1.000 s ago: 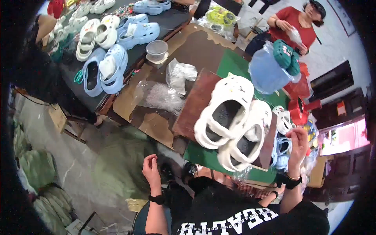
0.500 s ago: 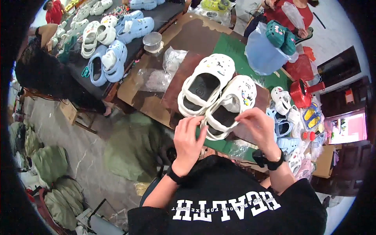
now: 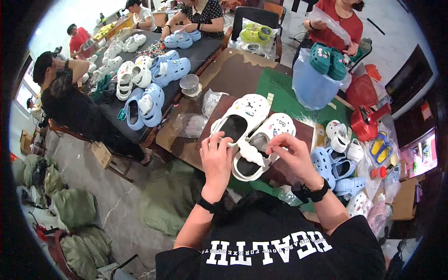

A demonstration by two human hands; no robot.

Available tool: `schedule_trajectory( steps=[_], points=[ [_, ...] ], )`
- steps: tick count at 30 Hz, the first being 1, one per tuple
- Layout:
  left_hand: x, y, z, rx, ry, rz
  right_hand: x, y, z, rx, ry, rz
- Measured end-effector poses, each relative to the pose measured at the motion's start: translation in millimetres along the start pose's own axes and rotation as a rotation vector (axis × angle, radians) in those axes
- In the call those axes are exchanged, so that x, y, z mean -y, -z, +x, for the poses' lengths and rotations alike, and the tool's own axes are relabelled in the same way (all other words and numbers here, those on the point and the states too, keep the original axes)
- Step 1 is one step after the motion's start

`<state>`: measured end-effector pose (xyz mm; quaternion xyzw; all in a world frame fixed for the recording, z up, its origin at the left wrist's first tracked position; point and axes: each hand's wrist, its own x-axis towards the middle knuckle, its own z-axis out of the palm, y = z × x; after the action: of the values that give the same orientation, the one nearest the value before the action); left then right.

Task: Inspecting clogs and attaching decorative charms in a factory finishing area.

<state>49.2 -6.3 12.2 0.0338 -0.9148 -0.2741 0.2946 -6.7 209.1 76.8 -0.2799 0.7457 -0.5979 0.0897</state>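
Note:
A pair of white clogs with small coloured charms lies on a brown board in front of me, toes pointing away. My left hand [image 3: 216, 161] curls round the heel end of the left clog [image 3: 248, 109], fingertips over its rim. Over the opening of the right clog [image 3: 280, 125], my right hand [image 3: 295, 158] has its thumb and forefinger pinched together; whatever is between them is too small to make out. A puffy white piece, seemingly the heel strap [image 3: 251, 153], lies across the right clog's heel opening between my hands.
A clear tub [image 3: 190, 85] and plastic bags [image 3: 192, 125] sit left of the clogs. Beyond stands a blue bag-lined bin [image 3: 313, 88] with green clogs on top. Blue clogs [image 3: 322, 164] crowd the right side. Several people work around the dark table [image 3: 186, 60] of clogs.
The view has tilted up, showing more of the people. My left hand has shifted onto the left clog's heel end. My right fingers have closed together over the right clog, whose strap sits differently.

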Motion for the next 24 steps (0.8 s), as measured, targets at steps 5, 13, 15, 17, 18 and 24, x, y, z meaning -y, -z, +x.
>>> schedule_trajectory(
  steps=[5, 13, 15, 17, 18, 24],
  points=[
    [-1.4, 1.5, 0.0, -0.021, -0.058, -0.052, 41.4, 1.8, 8.4, 0.277, 0.184, 0.267],
    [21.2, 10.7, 35.6, 0.198, -0.256, -0.044, 3.0, 3.6, 22.1, 0.137, 0.109, -0.466],
    [29.5, 15.2, 58.1, 0.253, -0.32, -0.062, 0.6, -1.3, 21.3, 0.23, 0.061, -0.459],
    [35.5, 19.9, 83.1, 0.567, -0.252, -0.215, 1.6, -4.6, 25.1, 0.315, -0.04, -0.402],
    [35.1, 20.0, 92.7, 0.687, -0.121, -0.208, 1.6, -7.1, 25.7, 0.297, -0.043, -0.4],
    [27.0, 20.2, 127.7, 1.196, 0.047, -0.442, -18.3, -38.3, 27.6, 0.313, -0.069, -0.368]
  ],
)
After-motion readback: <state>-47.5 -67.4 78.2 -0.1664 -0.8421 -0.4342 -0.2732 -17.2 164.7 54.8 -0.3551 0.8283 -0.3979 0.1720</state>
